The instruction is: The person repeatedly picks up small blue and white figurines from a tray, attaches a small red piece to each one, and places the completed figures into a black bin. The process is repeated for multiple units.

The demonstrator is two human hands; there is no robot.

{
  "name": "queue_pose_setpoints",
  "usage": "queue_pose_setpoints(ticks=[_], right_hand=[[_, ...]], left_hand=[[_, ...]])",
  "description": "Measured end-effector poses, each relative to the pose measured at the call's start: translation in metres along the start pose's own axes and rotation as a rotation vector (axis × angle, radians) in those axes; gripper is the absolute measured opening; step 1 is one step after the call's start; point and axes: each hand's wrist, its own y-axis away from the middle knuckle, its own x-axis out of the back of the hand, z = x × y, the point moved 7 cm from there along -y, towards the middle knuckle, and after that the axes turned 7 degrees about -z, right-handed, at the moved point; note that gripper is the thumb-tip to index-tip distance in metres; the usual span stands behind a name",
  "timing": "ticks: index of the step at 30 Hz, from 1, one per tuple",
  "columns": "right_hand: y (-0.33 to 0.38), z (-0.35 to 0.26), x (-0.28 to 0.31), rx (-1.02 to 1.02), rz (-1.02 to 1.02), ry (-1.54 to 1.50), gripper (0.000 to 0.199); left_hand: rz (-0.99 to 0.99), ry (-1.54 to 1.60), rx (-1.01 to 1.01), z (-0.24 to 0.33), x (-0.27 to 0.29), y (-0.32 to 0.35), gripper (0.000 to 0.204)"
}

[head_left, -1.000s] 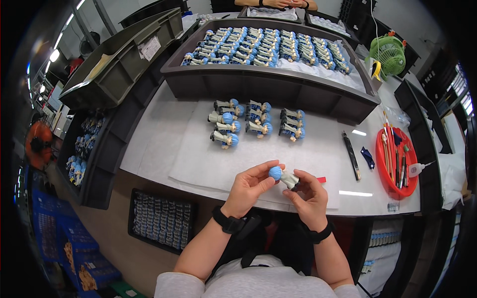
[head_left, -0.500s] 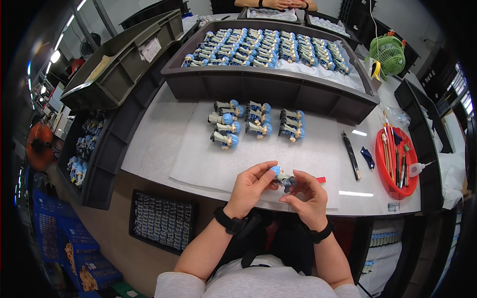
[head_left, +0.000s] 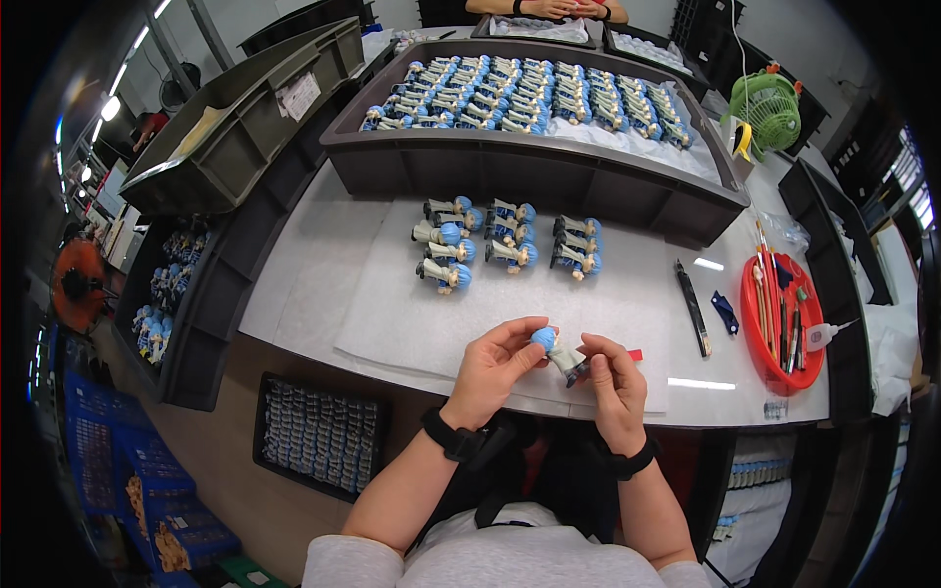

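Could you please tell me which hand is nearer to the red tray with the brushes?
The right hand. It is to the left of the red tray, beside the figurine. The left hand is farther left, holding the figurine around its blue head.

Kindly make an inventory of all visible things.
Small blue-haired figurine: one, blue-white, centre
Similar figurines: three groups, same colours, on table
Flat table: one, white, middle
Rectangular figurine tray: one, grey, far side
Oval brush basket: one, red, right
Caged fan: one, green, upper right
Round fan: one, orange, left
Lattice crates: several, blue, lower left
Deep crates: several, dark, left
Low tray: one, black, lower left
Coworker's hands: two, top
Left hand: one, holding figurine
Right hand: one, beside its feet
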Motion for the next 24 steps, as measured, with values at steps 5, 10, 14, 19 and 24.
queue_pose_setpoints(ticks=[5,10,14,19,24], right_hand=[[0.000,0.002,0.001,-0.027,0.002,-0.031,0.028],[-0.001,-0.017,0.009,0.098,-0.019,0.269,0.032],[0.014,-0.025,0.039,0.067,0.009,0.019,0.030],[0.124,-0.038,0.190,0.117,0.666,0.216,0.026],[0.316,-0.008,0.353,-0.043,1.185,0.553,0.030]], left_hand=[[-0.079,-0.027,-0.041,-0.001,-0.005,-0.006,0.032],[-0.044,-0.142,-0.081,0.001,-0.008,-0.002,0.035],[0.014,-0.166,-0.074,0.000,0.000,0.001,0.033],[-0.026,-0.235,-0.061,-0.008,0.009,-0.003,0.030],[0.019,-0.238,-0.051,-0.003,0.001,-0.001,0.023]])
